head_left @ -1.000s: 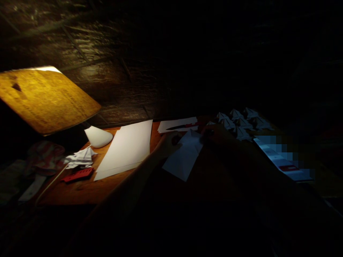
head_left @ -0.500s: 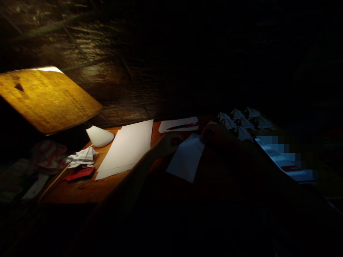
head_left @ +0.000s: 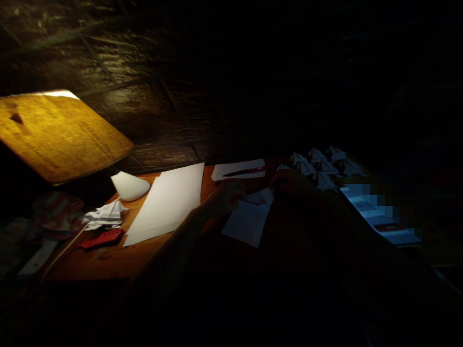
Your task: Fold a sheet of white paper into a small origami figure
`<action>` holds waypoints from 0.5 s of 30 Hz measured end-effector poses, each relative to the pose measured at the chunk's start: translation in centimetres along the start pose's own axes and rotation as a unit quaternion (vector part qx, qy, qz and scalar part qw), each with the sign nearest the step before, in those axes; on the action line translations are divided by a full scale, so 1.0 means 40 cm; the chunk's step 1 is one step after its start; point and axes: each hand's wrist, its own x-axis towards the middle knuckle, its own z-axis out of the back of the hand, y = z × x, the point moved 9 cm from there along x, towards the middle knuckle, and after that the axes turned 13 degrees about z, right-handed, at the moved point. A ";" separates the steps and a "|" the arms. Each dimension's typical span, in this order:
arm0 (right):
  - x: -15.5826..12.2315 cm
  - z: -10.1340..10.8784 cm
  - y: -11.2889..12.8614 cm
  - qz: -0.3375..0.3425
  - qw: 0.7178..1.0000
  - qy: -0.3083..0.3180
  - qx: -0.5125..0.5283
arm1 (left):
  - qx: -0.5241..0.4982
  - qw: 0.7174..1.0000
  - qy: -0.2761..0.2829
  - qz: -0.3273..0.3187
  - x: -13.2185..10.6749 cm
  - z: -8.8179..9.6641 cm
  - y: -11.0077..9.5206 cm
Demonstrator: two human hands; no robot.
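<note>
A partly folded sheet of white paper point(head_left: 246, 224) lies on the dim wooden table in front of me. At its upper left edge, my left hand point(head_left: 230, 197) is closed with the fingertips pinching the paper. My right hand point(head_left: 285, 182) grips the upper right corner, its fingers closed and mostly in shadow. Between the hands the top of the paper shows a raised fold. Behind them, a knife point(head_left: 244, 171) with a red handle rests on a small stack of white paper point(head_left: 219, 172).
Large white sheets point(head_left: 168, 202) lie to the left, beside a white lamp base point(head_left: 132, 187), a red plastic piece point(head_left: 103, 238) and a crumpled striped paper point(head_left: 106, 214). Several folded paper figures point(head_left: 323, 166) stand at the back right. A lit screen point(head_left: 376, 212) is at the right.
The upper part of the paper has been bent, and a crease or flap now shows near my left fingers. Both hands stay at its upper edge. The view has shifted slightly.
</note>
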 end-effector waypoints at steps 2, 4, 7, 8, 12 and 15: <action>0.000 -0.002 -0.001 0.006 1.000 0.001 -0.002 | 0.007 1.000 -0.006 -0.007 -0.004 -0.001 -0.017; 0.000 -0.005 -0.005 0.007 1.000 0.003 -0.003 | 0.025 1.000 0.004 -0.015 -0.009 -0.009 -0.041; -0.001 -0.009 -0.010 0.002 1.000 0.007 -0.008 | 0.076 0.997 -0.007 -0.002 -0.013 -0.014 -0.076; -0.001 -0.010 -0.010 0.001 1.000 0.007 -0.010 | 0.084 0.996 -0.007 0.011 -0.013 -0.018 -0.082; -0.001 -0.008 -0.004 0.003 1.000 0.009 -0.014 | 0.092 0.996 0.005 0.008 -0.017 -0.043 -0.113; -0.001 -0.010 -0.002 0.004 1.000 0.015 -0.017 | 0.081 0.996 0.023 -0.029 -0.021 -0.067 -0.122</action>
